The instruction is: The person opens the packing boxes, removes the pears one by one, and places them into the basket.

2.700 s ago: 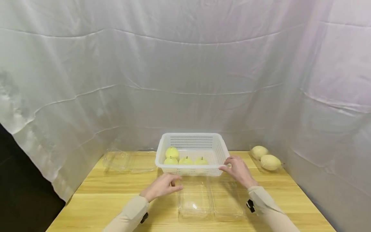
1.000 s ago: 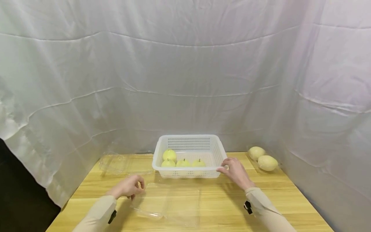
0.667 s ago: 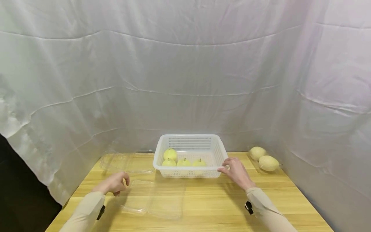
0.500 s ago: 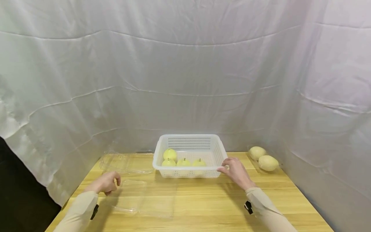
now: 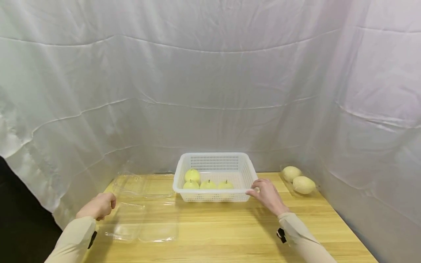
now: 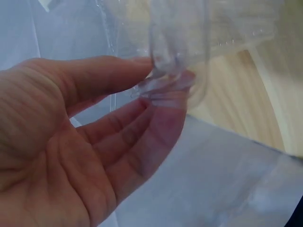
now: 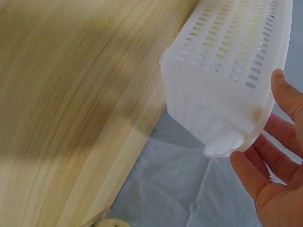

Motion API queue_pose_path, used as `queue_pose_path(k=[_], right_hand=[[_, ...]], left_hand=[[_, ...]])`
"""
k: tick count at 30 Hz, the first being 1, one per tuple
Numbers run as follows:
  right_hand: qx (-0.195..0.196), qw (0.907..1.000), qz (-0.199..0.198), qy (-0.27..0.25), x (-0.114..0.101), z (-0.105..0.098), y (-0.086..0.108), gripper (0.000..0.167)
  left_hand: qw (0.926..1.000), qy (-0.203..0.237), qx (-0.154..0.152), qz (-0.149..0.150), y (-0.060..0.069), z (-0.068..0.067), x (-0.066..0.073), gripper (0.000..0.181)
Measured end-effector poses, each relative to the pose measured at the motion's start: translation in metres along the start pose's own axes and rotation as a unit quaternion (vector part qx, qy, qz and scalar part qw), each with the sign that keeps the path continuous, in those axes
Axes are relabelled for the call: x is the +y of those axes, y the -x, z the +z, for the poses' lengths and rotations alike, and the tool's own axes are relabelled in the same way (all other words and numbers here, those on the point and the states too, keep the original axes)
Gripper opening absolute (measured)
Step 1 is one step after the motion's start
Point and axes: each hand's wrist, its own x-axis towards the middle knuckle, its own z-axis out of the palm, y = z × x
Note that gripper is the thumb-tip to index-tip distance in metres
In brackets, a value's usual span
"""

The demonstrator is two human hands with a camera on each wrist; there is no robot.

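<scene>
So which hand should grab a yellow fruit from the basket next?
Probably the right hand: it holds the basket rim, near the fruit; the left hand pinches a clear container.

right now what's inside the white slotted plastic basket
Four round yellow-green fruits sit in the white slotted plastic basket, three along the front, one behind at left. The front wall covers the front three's lower parts; anything directly beneath the fruits is hidden.

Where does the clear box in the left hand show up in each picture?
Head: the clear box, lower left, held by the left hand.
Left wrist: its edge, top centre, in that hand's grip.
Right wrist: not in it.
Shared landmark: the wooden table, in all three.
</scene>
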Motion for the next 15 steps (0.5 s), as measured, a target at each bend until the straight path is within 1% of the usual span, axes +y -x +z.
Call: queue_pose_path(k=[4,6,8,11,15], right_hand=[[-0.002,1.0000,0.001,0.000,0.000,0.000,0.000,0.025],[-0.003,1.0000,0.002,0.001,-0.001,0.000,0.000,0.025],[-0.002,1.0000,0.003,0.003,-0.001,0.000,-0.001,0.025],[-0.001,1.0000,0.006,0.003,-0.001,-0.001,-0.001,0.025],[-0.002,1.0000,0.009,0.001,-0.001,-0.001,0.000,0.024]], left_hand=[[0.9983,-0.054,0.023,0.006,0.003,-0.010,-0.003,0.023],[0.9971,-0.069,0.029,0.010,0.003,-0.014,-0.004,0.019],[0.9965,-0.076,0.031,0.012,0.003,-0.017,-0.006,0.017],[0.9962,-0.081,0.032,0.007,0.002,-0.020,-0.006,0.017],[0.9956,-0.086,0.036,0.000,0.001,-0.022,-0.007,0.018]])
